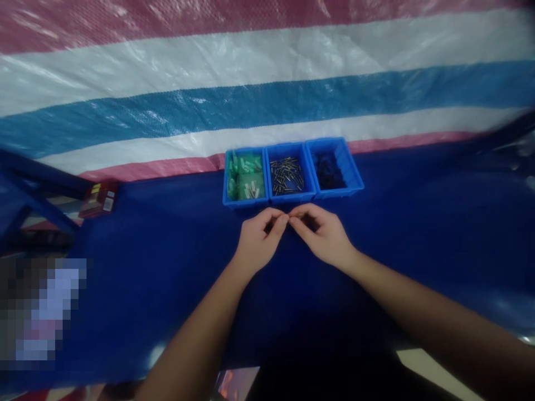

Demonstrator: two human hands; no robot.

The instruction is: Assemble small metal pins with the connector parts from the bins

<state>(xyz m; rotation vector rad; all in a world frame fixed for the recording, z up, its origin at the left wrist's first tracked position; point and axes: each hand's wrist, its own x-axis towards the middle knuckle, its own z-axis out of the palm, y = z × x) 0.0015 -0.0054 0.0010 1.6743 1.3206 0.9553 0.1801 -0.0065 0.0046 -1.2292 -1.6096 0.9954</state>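
My left hand point(259, 239) and my right hand point(324, 234) meet fingertip to fingertip above the blue table, just in front of three blue bins. Each hand is closed in a pinch of thumb and forefinger. Whatever lies between the fingertips is too small or hidden to make out. Closest beyond the hands is the middle bin point(292, 197), which holds several thin metallic pins point(286, 174). The left bin point(246, 203) contains green plastic bags and small whitish pieces point(251, 190). Dark small parts point(329, 170) lie in the right bin point(353, 172).
A blue tabletop point(175, 245) stretches under the hands. Behind it hangs a striped plastic sheet point(267, 106). At the left edge stand a red box point(99, 199) and blue frame bars point(42, 178). A pixelated patch covers the lower left.
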